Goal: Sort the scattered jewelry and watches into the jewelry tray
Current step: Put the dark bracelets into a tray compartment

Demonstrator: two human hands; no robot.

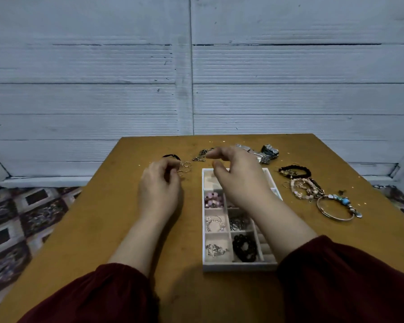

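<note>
Several rings [184, 168] are pinched by left hand [160, 185]; right hand [239, 177] hovers spread over tray [238, 266].

Open desk [91, 229] fills the left and lower centre of the frame. Right of the jewelry tray [238, 267], bracelets [299, 185] crowd the surface, and watches [269, 150] block the desk's far edge above the tray.

Tray [204, 241] mid-table [103, 217]; rings [184, 167] left, bracelets [313, 190] right, watches [264, 151] behind.

Matt wooden table [126, 229], shiny metal watches [266, 151]
</note>
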